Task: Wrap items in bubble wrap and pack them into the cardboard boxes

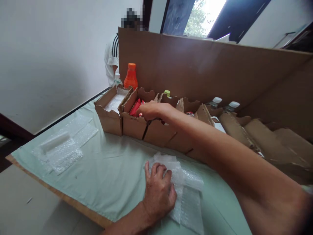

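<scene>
My left hand rests near the table's front edge with curled fingers pressing on a clear bubble-wrap piece. My right arm reaches forward across the table. My right hand is over a cardboard box holding red packets; its fingers are bent down into the box on something red that I cannot make out. The box is second from the left in a row of open cardboard boxes.
An orange bottle and a small white-capped bottle stand behind the leftmost box. More bubble wrap lies at left on the pale green tablecloth. A tall cardboard wall backs the boxes. A person in white stands beyond.
</scene>
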`<state>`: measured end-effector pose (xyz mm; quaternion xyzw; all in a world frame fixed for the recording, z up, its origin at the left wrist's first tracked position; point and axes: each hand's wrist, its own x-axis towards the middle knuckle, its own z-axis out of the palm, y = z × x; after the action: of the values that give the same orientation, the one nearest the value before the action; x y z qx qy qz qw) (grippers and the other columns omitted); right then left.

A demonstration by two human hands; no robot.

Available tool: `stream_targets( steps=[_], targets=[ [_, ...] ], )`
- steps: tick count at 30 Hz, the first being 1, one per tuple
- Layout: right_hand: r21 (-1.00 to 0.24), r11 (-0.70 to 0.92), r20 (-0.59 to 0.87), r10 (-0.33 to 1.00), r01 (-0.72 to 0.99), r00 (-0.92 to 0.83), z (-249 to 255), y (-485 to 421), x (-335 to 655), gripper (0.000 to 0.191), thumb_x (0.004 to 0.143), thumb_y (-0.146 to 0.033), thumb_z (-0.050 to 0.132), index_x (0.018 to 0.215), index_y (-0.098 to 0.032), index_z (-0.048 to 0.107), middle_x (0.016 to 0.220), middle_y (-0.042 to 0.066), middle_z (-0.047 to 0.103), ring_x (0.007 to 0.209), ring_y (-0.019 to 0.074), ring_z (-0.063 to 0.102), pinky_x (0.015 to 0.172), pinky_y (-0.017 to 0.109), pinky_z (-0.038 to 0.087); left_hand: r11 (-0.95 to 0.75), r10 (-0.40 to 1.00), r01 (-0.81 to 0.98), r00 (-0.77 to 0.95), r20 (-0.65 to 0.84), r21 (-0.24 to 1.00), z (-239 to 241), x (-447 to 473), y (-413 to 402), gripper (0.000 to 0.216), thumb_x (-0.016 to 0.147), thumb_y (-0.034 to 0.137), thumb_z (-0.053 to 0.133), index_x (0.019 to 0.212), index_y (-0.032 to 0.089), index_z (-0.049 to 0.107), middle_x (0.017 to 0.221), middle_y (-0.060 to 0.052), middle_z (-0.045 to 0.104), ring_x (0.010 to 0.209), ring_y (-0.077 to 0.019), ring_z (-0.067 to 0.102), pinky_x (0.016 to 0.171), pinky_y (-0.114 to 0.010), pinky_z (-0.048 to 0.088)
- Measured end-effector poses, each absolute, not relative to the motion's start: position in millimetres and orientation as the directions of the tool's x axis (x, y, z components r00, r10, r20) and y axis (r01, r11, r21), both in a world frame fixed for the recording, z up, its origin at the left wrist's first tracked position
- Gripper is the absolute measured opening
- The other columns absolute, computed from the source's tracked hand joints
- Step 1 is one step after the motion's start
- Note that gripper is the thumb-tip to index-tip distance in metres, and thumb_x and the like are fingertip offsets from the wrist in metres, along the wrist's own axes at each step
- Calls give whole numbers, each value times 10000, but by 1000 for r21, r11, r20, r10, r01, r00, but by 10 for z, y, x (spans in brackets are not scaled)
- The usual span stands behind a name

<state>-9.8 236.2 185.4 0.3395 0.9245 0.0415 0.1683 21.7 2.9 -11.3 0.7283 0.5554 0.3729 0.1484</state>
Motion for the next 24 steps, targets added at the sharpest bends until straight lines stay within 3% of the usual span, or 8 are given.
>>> stream_targets(
  steps=[6, 10, 12, 14, 17, 19, 21, 24],
  targets=[
    [199, 748, -272, 663, 634, -697, 1612, 2350, -408, 185, 731, -61, 705, 881, -121, 794, 939, 102, 789, 926, 236, 734, 806, 306, 521, -355, 911, 692, 107, 398, 628, -148, 215, 42, 384, 786, 194, 653, 1169, 213, 671, 1186, -110, 685, 1221, -341, 574, 1191, -735, 242],
    [167, 739, -186, 674, 653, -715, 1819, 2338, -375, 223, 798, -64, 646, 949, -136, 794, 981, 115, 780, 997, 251, 717, 864, 326, 511, -346, 914, 695, 97, 395, 630, -141, 205, 55, 360, 792, 180, 653, 1150, 212, 670, 1175, -101, 688, 1219, -338, 578, 1187, -739, 247],
    [87, 736, -12, 674, 671, -738, 1993, 2214, -108, 251, 863, -99, 586, 1015, -142, 780, 1013, 105, 769, 997, 229, 702, 889, 323, 496, -350, 912, 695, 99, 398, 628, -140, 197, 56, 350, 795, 171, 646, 1141, 212, 665, 1170, -100, 687, 1212, -336, 582, 1180, -738, 258],
    [-69, 743, 296, 652, 665, -698, 2089, 1959, 324, 239, 890, -148, 573, 1030, -153, 766, 1031, 88, 752, 962, 211, 688, 888, 324, 495, -372, 900, 694, 107, 422, 616, -142, 185, 47, 385, 790, 179, 647, 1174, 212, 647, 1182, -106, 679, 1214, -341, 579, 1174, -732, 269],
    [-213, 733, 614, 615, 646, -495, 1907, 1372, 1096, 201, 903, -230, 603, 1051, -212, 739, 1161, 75, 717, 1064, 239, 662, 961, 391, 492, -416, 853, 675, 57, 519, 609, -138, 165, 9, 468, 785, 212, 648, 1249, 195, 585, 1238, -138, 632, 1245, -349, 559, 1178, -700, 285],
    [-248, 672, 713, 614, 697, -339, 1551, 945, 1537, 200, 910, -247, 599, 1070, -250, 719, 1159, 74, 711, 1096, 268, 655, 998, 461, 487, -448, 799, 645, -22, 601, 619, -130, 152, -20, 453, 792, 224, 632, 1236, 190, 551, 1228, -147, 598, 1267, -342, 545, 1188, -662, 297],
    [-242, 546, 646, 707, 802, -287, 1094, 589, 1824, 208, 902, -231, 593, 1065, -270, 717, 1177, 90, 714, 1129, 310, 648, 1022, 532, 461, -477, 741, 620, -96, 664, 623, -124, 148, -37, 425, 802, 231, 615, 1216, 196, 524, 1209, -143, 576, 1285, -336, 530, 1185, -628, 320],
    [-269, 571, 419, 795, 776, -439, 485, 279, 1951, 380, 867, -224, 573, 1233, -257, 667, 1419, 126, 625, 1297, 348, 577, 1066, 569, 428, -459, 745, 635, -106, 659, 621, -136, 175, -30, 437, 817, 229, 596, 1245, 204, 510, 1236, -140, 590, 1286, -329, 535, 1172, -604, 341]
  ],
)
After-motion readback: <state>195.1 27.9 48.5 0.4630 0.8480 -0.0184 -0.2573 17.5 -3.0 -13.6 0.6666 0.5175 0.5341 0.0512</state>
